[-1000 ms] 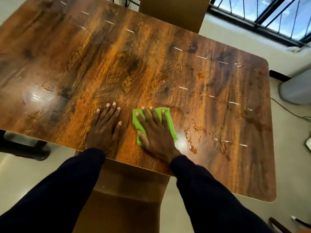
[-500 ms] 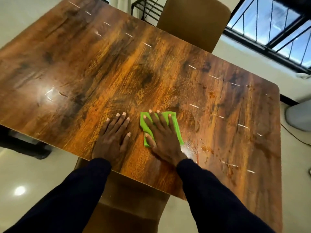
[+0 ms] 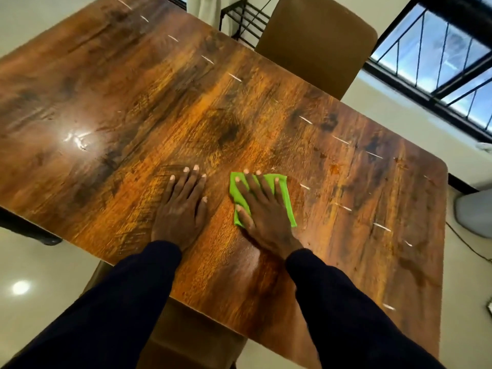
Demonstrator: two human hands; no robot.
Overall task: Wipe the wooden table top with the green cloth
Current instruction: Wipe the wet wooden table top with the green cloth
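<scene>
Pressure should be even: right hand (image 3: 262,209) lies flat, fingers spread, on green cloth (image 3: 285,194) at centre, toward the tabletop's (image 3: 239,115) near edge. Left hand (image 3: 181,209) braces flat, spread, just left. Overlap strokes toward the spotted right side.

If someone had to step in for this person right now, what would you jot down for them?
Left hand: flat on the bare wooden table top, fingers straight, holding nothing, just beside the cloth.
Right hand: flat on the green cloth, fingers spread, pressing it to the table near the front edge.
Done: wiping is under way; how much is covered cannot be told.
Left: small drops show toward the right end; wipe there, then the rest.
</scene>
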